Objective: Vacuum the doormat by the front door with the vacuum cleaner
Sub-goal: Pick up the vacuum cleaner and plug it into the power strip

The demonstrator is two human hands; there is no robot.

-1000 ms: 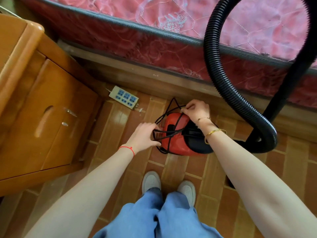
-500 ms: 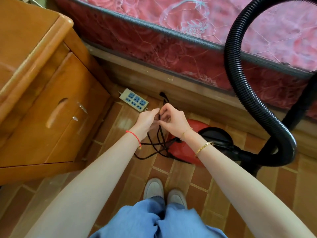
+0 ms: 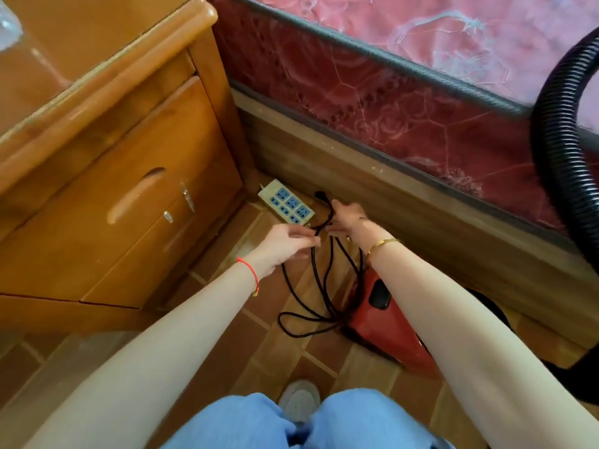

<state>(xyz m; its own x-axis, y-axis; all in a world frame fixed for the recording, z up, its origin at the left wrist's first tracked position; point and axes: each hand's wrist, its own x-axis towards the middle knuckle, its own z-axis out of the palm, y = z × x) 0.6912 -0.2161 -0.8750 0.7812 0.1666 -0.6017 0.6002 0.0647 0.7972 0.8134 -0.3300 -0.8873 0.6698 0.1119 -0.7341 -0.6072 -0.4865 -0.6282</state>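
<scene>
Left of centre, a power strip [image 3: 286, 202] lies by the bedside cabinet [image 3: 136, 202]. Both hands, left [image 3: 285, 243] and right [image 3: 346, 220], pinch the black cord [image 3: 319, 280]. The red vacuum cleaner [image 3: 385, 322] sits right, half hidden behind the right forearm; its hose [image 3: 564, 163] is cut off.

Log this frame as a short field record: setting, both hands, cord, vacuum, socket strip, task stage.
setting: tiled floor between a wooden bedside cabinet and a red quilted mattress
left hand: pinches the black power cord
right hand: grips the same cord nearer the plug end
cord: loose loops on the floor
vacuum: red canister vacuum cleaner on the floor, black ribbed hose arching at right
strip: white power strip with blue sockets, nothing visibly plugged in
stage: cord unwound, not yet plugged in; doormat not in view
</scene>
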